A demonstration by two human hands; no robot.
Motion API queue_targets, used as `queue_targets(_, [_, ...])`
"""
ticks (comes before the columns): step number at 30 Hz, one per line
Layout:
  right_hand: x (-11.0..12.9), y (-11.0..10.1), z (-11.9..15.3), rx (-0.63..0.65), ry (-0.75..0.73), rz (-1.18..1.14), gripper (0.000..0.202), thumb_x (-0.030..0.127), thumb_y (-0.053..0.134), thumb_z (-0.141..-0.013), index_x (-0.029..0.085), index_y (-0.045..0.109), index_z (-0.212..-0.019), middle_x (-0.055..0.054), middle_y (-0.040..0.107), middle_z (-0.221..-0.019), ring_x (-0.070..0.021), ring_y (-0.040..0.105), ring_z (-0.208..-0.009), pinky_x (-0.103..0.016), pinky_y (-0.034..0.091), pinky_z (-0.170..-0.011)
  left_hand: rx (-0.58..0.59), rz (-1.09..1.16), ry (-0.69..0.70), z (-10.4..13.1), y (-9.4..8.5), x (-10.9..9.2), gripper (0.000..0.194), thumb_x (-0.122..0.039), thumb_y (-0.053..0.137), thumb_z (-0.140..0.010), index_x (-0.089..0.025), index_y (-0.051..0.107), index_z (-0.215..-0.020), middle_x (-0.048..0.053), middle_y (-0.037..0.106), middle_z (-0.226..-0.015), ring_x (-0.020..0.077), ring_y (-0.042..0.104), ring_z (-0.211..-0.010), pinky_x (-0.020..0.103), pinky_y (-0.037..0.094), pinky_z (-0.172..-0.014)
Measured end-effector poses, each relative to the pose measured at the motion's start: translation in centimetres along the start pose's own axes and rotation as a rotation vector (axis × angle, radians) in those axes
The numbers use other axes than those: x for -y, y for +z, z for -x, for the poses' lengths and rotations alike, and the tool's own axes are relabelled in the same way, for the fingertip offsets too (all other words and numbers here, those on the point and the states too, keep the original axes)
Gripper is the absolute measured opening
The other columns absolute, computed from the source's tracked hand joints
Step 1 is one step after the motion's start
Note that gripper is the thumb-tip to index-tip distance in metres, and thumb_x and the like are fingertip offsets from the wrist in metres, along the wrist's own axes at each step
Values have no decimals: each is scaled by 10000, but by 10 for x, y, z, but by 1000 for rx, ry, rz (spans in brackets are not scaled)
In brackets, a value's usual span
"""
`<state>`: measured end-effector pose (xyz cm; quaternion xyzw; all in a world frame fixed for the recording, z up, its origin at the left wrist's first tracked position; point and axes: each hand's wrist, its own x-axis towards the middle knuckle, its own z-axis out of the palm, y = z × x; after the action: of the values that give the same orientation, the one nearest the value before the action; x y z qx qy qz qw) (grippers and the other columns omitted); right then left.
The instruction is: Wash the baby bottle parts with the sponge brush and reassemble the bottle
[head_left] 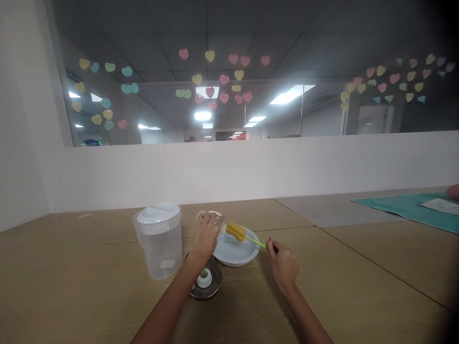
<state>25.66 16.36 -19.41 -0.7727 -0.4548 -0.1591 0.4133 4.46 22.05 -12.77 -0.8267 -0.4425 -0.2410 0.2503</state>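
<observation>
My right hand [283,262] is closed round the thin green handle of a brush with a yellow sponge head [235,231]. The sponge is held over a white bowl [236,260], close to my left hand. My left hand [208,234] grips a whitish object [215,214], mostly hidden behind the fingers. Below my left forearm, a dark metal tray [212,289] lies on the table with a small white round part [204,278] on it. Left of my left hand stands a clear plastic pitcher [163,253] with a white lid.
A teal cloth [405,206] with a white patterned piece [442,206] lies at the far right, where part of another person's hand [453,191] shows. The wooden table [96,277] meets a white wall [233,172] under a window with heart stickers.
</observation>
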Motion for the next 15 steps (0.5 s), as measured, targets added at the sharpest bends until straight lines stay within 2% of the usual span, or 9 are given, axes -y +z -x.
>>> queue_targets(4, [-4,-4,-8,144,225,-97,451,394,272,-897,149,650,-872,-96,660,-771,-165,549,-623,-236,252,-507,16,183,-184,-1,-13,12,637,-187,576,-757,-267,319,-1334,81,525,-1167,277,467,-1070,401,363,-904])
queue_targets(6, [-7,-1,-9,165,243,-114,393,312,273,-896,130,612,-976,-105,662,-886,-174,581,-715,-237,289,-533,62,403,-266,-2,-22,16,728,-314,609,-753,-262,231,-1374,74,537,-1161,250,511,-1030,355,398,-873])
queue_targets(8, [-8,3,-9,206,214,-98,364,224,279,-880,95,562,-1069,-128,639,-1008,-183,594,-845,-238,334,-589,156,649,-295,-2,-32,16,811,-419,605,-746,-240,154,-1396,72,548,-1152,208,557,-942,299,436,-811])
queue_targets(11, [-8,10,-5,359,152,-8,381,150,289,-852,57,494,-1159,-163,611,-1082,-203,585,-965,-251,369,-678,337,875,-223,2,-49,5,857,-499,589,-729,-223,137,-1403,78,553,-1142,178,574,-871,263,451,-764])
queue_targets(15, [-4,11,1,613,81,129,364,182,355,-826,80,485,-1149,-171,629,-1038,-248,597,-961,-280,377,-684,531,876,21,13,-66,-21,868,-507,590,-695,-228,167,-1400,83,564,-1115,222,567,-910,282,440,-745])
